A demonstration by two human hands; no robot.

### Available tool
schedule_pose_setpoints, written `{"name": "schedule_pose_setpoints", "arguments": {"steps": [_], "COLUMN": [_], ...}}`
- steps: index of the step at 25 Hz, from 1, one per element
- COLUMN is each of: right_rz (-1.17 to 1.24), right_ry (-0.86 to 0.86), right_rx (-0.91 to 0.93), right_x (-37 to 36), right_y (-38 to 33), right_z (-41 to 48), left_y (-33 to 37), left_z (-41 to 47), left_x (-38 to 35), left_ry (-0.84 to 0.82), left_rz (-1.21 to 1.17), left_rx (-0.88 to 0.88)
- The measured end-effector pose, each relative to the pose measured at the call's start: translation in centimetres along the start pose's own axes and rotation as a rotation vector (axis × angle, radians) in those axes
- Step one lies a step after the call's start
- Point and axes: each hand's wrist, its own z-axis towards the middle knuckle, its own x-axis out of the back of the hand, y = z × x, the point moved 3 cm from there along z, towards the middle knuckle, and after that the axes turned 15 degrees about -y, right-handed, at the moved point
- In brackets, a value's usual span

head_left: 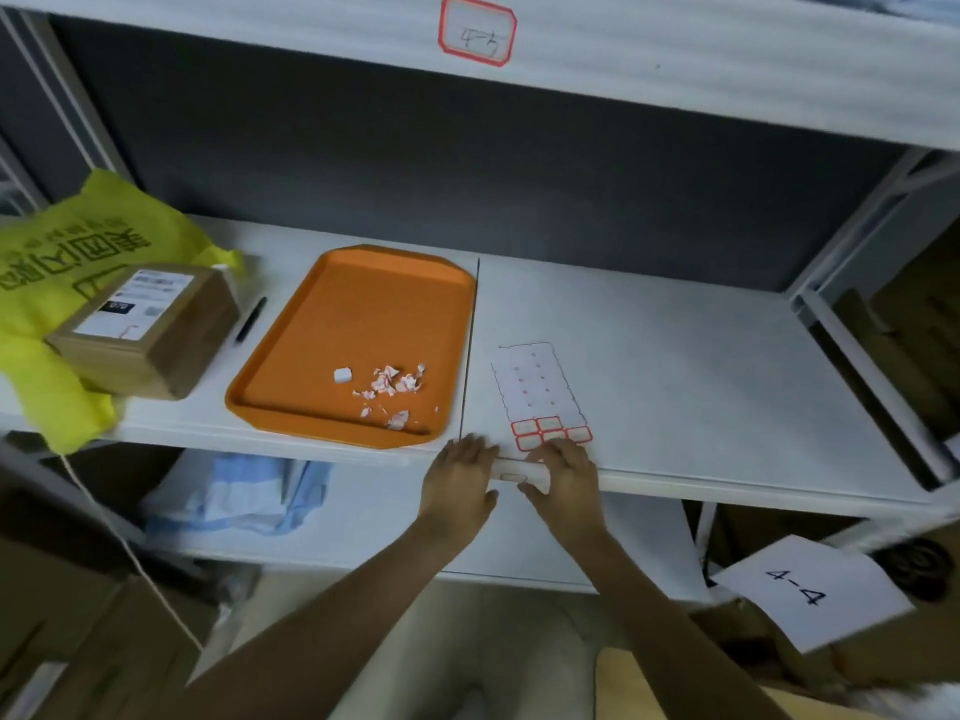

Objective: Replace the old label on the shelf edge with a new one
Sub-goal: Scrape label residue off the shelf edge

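— Anything legible?
— "4-4", handwritten on the white sheet [802, 589]. The red-bordered label [477, 31] on the upper shelf edge looks like "4-5", but it is blurred.
— The yellow bag [62, 262]?
— "美团闪购", upside down. The print on the box sticker [134, 302] is too small to read.

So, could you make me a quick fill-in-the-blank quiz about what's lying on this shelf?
The torn scraps lie in the ____ tray.
The cardboard box sits on a ____ bag.
The loose paper at lower right reads ____.
On the label sheet, the remaining labels have ____ borders.
Missing words: orange; yellow; 4-4; red.
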Motion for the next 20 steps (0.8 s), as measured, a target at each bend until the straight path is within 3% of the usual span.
{"name": "schedule_pose_setpoints", "arguments": {"steps": [3, 8, 10, 12, 15, 17, 20], "right_rz": [0.029, 0.136, 0.170, 0.181, 0.176, 0.155, 0.100], "right_ry": [0.000, 0.066, 0.080, 0.086, 0.115, 0.141, 0.169], "right_rx": [0.044, 0.065, 0.085, 0.092, 0.113, 0.148, 0.213], "right_x": [-0.5, -1.6, -1.8, -1.9, -2.0, -2.0, -2.3], "right_y": [0.9, 2.0, 2.5, 2.7, 2.9, 2.9, 3.3], "right_z": [0.8, 0.8, 1.0, 1.2, 1.4, 1.5, 1.3], "left_y": [-0.6, 0.3, 0.4, 0.3, 0.2, 0.4, 0.9], "left_z": [1.1, 1.7, 1.5, 1.6, 2.3, 2.7, 3.0], "left_x": [-2.1, -2.0, -2.8, -4.3, -5.5, -5.7, -6.0], "left_ry": [-0.022, 0.173, 0.167, 0.033, 0.011, 0.024, 0.001], "left_rz": [0.065, -0.091, -0.342, -0.716, -1.101, -1.202, -1.155], "left_rx": [0.035, 0.051, 0.129, 0.245, 0.275, 0.269, 0.212]}}
